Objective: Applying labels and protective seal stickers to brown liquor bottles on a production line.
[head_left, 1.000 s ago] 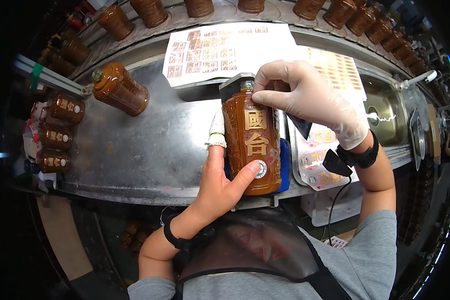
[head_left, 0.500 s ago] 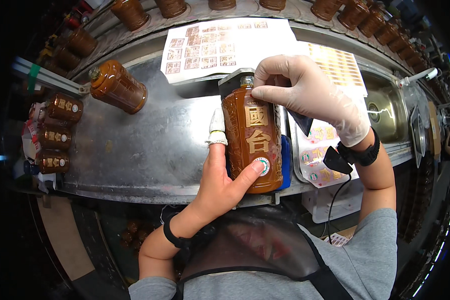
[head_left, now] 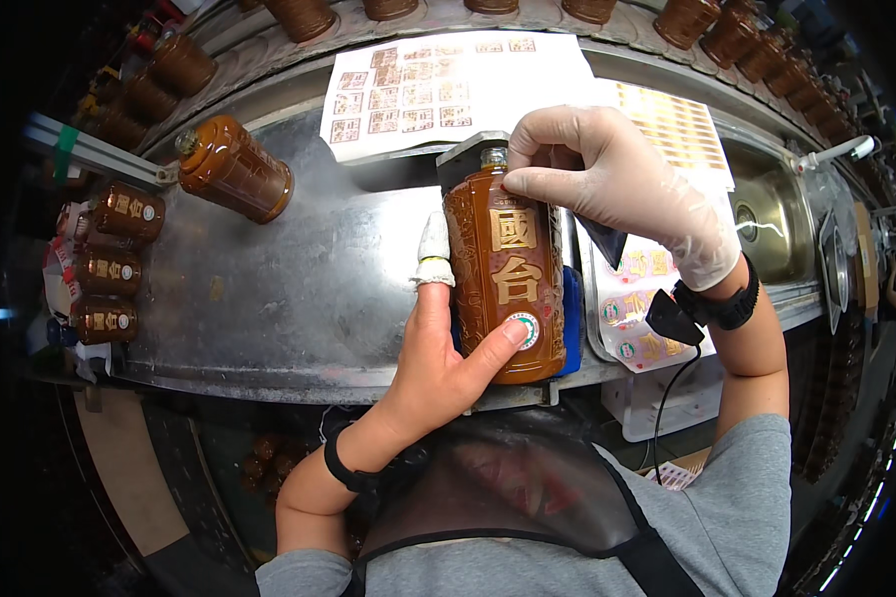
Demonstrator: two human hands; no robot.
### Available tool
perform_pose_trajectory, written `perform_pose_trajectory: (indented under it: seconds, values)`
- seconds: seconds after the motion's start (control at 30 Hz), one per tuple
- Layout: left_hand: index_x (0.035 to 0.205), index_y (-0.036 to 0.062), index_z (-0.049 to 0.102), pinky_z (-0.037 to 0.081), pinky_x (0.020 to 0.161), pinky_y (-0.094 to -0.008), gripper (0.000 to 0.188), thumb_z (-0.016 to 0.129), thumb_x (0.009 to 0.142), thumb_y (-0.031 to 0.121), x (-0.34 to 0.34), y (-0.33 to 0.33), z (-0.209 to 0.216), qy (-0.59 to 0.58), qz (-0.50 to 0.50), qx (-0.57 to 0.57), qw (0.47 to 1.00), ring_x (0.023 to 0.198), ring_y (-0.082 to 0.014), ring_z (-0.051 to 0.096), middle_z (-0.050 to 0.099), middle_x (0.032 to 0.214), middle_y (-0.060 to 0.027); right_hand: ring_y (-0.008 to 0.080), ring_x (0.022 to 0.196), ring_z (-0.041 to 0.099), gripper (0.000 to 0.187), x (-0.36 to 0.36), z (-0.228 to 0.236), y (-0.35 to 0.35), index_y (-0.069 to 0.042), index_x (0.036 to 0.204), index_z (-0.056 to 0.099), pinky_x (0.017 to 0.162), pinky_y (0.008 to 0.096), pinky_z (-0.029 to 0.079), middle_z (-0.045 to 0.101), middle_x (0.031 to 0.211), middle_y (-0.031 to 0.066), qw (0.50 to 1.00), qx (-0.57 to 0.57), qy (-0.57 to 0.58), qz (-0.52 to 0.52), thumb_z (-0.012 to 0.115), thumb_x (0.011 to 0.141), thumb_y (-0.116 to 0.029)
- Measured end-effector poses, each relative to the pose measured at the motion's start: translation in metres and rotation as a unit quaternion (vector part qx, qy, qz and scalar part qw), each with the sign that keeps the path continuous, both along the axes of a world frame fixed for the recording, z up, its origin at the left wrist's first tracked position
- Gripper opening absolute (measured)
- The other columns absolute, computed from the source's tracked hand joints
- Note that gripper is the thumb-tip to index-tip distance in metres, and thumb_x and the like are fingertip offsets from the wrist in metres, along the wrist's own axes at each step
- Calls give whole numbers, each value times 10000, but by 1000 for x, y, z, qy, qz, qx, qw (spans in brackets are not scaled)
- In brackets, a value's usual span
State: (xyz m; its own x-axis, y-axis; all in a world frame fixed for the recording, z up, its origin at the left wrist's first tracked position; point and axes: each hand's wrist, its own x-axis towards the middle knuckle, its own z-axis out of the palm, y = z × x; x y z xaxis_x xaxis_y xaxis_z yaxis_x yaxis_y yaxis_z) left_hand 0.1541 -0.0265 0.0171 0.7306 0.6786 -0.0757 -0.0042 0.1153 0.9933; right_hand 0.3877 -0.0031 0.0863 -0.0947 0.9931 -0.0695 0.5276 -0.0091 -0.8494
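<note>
A brown bottle [head_left: 503, 313] with raised gold lettering and a round green-and-white sticker lies in front of me on a holder with blue sides [head_left: 571, 318]. My left hand [head_left: 438, 348] steadies it: the thumb presses on the round sticker and a finger with a white cover runs along the left side. My right hand [head_left: 607, 179], in a thin whitish glove, pinches thumb and forefinger together at the bottle's shoulder, just below the neck. What lies between these fingertips is too small to tell. A dark pointed piece [head_left: 605, 241] juts out beneath the right palm.
Sticker sheets [head_left: 458, 90] lie behind the bottle; gold-lettered ones [head_left: 642, 303] sit on a tray at right. Another brown bottle [head_left: 234, 169] leans at left, near several smaller jars [head_left: 110, 271]. A sink [head_left: 767, 219] is at right. Brown bottles [head_left: 301, 15] line a conveyor at the back.
The bottles on the back conveyor have shifted to the right. Both hands and the bottle under them have hardly moved.
</note>
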Motion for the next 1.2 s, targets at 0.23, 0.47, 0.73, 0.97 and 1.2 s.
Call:
perform_pose_trajectory:
  seconds: [0.23,0.47,0.73,0.97,1.2]
  values:
    - [1397,-78,309,394,1049,-360,722,730,894,223,6,-5,-1,-50,75,0,996,1203,-220,519,520,1312,-188,18,711,538,109,-1,2,0,-27,910,655,637,204,452,588,740,-47,1000,-11,6,-1,704,902,-124]
    - [1547,-37,53,340,1129,-406,902,656,913,178,3,0,-1,-17,13,17,1000,1358,-265,412,343,1488,-210,18,713,536,105,-1,2,0,-25,912,655,638,204,452,588,744,-47,1000,-10,7,-3,703,903,-118]
    - [1530,-39,105,350,1123,-413,862,661,909,179,3,-2,-2,-19,29,16,999,1338,-267,436,381,1460,-209,140,750,618,160,-1,0,0,-11,904,672,711,303,516,664,779,79,999,-18,28,-10,712,861,-160]
    - [1531,-38,104,350,1124,-412,868,667,906,178,1,-2,-1,-10,18,-1,1000,1336,-264,439,386,1457,-210,23,751,559,103,-1,1,-1,-17,916,650,684,206,476,612,781,-38,1000,-24,17,1,695,906,-109]
    - [1536,-36,97,354,1123,-407,874,666,903,163,1,-1,0,-9,16,6,1000,1341,-261,436,377,1466,-203,81,753,594,132,-1,-2,-1,-14,903,662,706,252,499,640,782,18,999,-9,30,-8,710,881,-136]
